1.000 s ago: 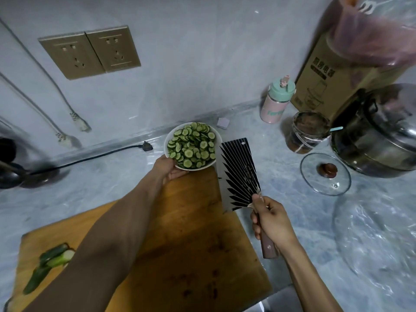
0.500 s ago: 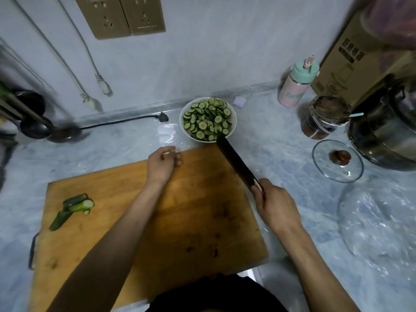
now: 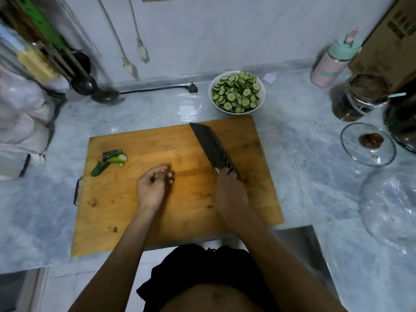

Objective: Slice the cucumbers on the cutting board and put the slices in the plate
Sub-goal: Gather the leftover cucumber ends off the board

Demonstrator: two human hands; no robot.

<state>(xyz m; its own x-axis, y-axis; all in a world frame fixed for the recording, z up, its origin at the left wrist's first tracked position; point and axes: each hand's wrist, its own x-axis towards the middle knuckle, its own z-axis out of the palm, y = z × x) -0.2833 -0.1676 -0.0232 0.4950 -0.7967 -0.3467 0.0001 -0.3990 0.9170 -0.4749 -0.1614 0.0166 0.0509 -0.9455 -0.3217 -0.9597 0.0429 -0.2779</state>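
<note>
A wooden cutting board [image 3: 135, 210] lies on the marble counter. A few cucumber end pieces [image 3: 109, 162] lie at its far left. Beyond the board's far edge stands a white plate [image 3: 262, 97] heaped with cucumber slices [image 3: 236, 92]. My right hand [image 3: 229, 192] grips the handle of a dark cleaver [image 3: 210, 146], whose blade lies over the board's right half and points away to the left. My left hand [image 3: 153, 188] hovers over the middle of the board with loosely curled fingers and holds nothing.
A glass lid [image 3: 368, 144] and a dark jar [image 3: 358, 97] sit at the right, with a pink bottle [image 3: 331, 61] and a cardboard box [image 3: 389, 41] behind. A black power cable [image 3: 157, 88] and a ladle [image 3: 94, 88] lie at the back left. Clear plastic film [image 3: 389, 206] covers the right counter.
My left hand let go of the plate and drew back to the board's middle. My right hand brought the cleaver from beside the plate down over the board. The camera tilted downward.
</note>
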